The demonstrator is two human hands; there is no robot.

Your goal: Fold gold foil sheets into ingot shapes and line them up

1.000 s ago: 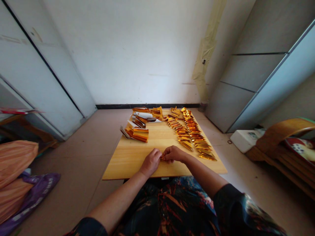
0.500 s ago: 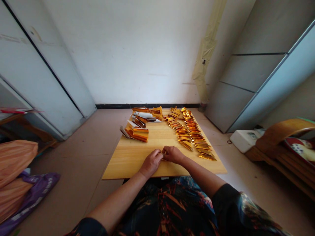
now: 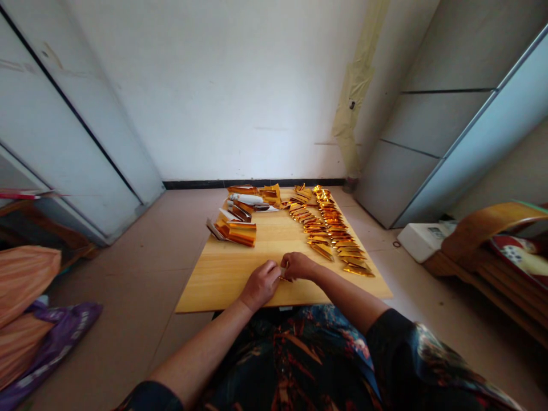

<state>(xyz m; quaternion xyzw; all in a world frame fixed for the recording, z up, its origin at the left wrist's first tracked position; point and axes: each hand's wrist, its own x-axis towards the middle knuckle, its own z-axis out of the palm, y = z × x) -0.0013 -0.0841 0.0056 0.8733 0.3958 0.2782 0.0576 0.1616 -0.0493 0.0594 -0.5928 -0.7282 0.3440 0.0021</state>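
Near the front edge of the wooden board (image 3: 209, 279), my left hand (image 3: 262, 284) and my right hand (image 3: 298, 267) meet, fingertips close together. Both pinch a small piece of foil paper (image 3: 282, 276); only a pale and gold sliver of it shows between the fingers. Beyond my right hand, folded gold foil pieces (image 3: 336, 228) lie overlapped in two long rows. Farther off on the left side are curled gold foil sheets (image 3: 242, 233), some with white or silvery sides showing.
A white rolled or crumpled item (image 3: 246, 199) lies among the sheets at the back left. Grey cabinets (image 3: 423, 131) stand at right and left. On the floor are an orange and purple bag (image 3: 51, 337) and a white box (image 3: 422, 242) beside a wooden seat (image 3: 471, 240).
My right hand has shifted slightly up and its fingers have opened a small gap from the left fingertips, showing a bit more of the foil paper. The head view has shifted a little.
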